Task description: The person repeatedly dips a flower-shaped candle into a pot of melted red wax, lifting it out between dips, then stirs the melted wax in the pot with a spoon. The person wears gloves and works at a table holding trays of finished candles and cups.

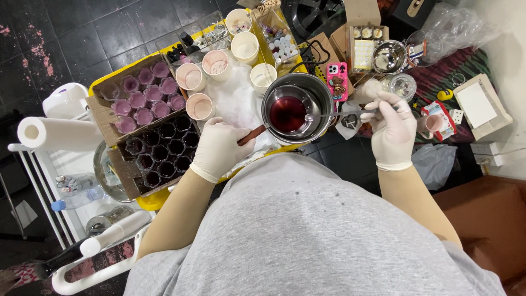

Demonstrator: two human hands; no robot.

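Nearest, the left hand (218, 148) is closed around the brown handle (252, 135) of the pot (298, 107), holding it steady. The pot sits on the yellow table (150, 200), with dark red liquid (287, 113) inside. Just right of the pot, the right hand (392, 131) pinches a spoon (334, 115) whose bowl dips into the pot. It is best to stir slowly, keep the pot flat, and keep a tight hold. Left of the pot sit trays of small purple cups (145, 98). Behind the pot stand white cups (245, 46).
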